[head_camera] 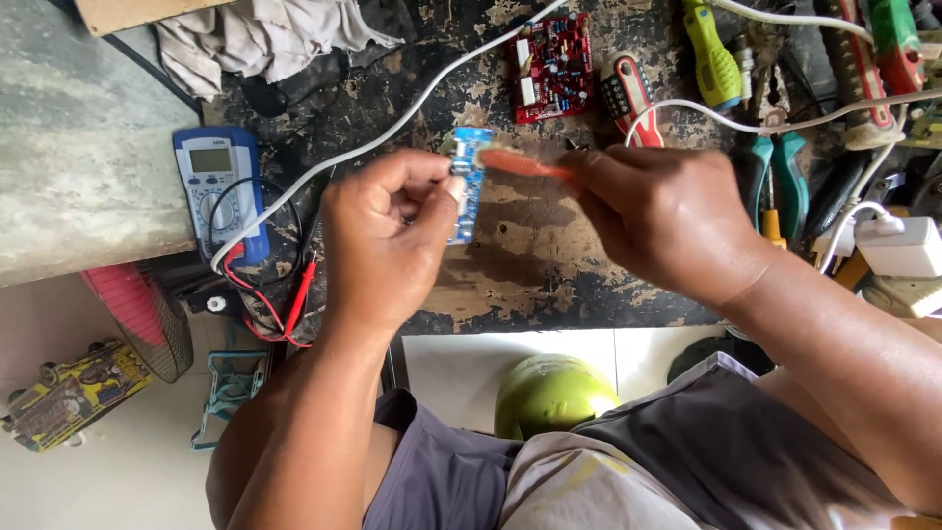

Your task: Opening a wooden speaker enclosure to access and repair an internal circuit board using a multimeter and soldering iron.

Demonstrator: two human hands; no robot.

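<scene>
My left hand pinches a small blue circuit board upright above the worn black workbench. My right hand grips a thin orange-red tool, likely a small brush, whose tip touches the top of the blue board. Both hands hover over the bench's front part, close together.
A blue multimeter with red and black leads lies at the left. A red circuit board sits at the back. Screwdrivers and pliers, white cables and a white plug adapter crowd the right. A green gas cylinder stands below.
</scene>
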